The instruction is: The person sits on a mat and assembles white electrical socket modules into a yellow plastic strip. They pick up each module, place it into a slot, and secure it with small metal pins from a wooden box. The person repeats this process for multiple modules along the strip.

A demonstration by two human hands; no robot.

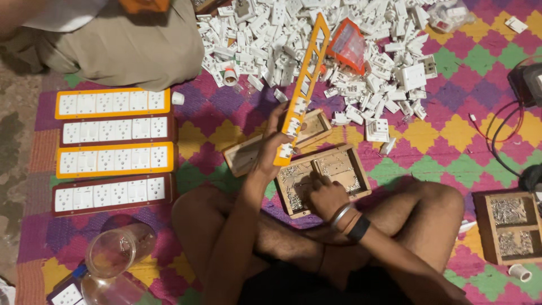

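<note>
So the person was sitting cross-legged on a colourful patterned mat [451,135], shot from above. The left hand [271,148] was wrapped around the lower end of a long orange switch-board frame [305,85], holding it up on a tilt so it ran from the middle of the frame toward the top centre. A few white switch modules were already sitting in the frame's lower slots.

The right hand [326,195], with a couple of bangles and a dark band on the wrist, was down in a small wooden tray [361,169] of tiny metal parts just below centre, fingers bent and touching the bits. Couldn't tell whether it had actually pinched anything.

A second wooden tray [243,155] sat just beside the first, partly behind the left hand. Across the top of the frame there was a huge pile of white switch and socket parts [372,51], with an orange plastic bag [348,45] lying in it. At the left, four finished boards [113,149] lay stacked in a column, alternating orange and dark brown. Lower left had a clear plastic jar [116,248] on its side, and another wooden box of screws [511,226] sat at the right edge. Someone else's leg in khaki cloth [130,45] showed in the upper left.
</note>
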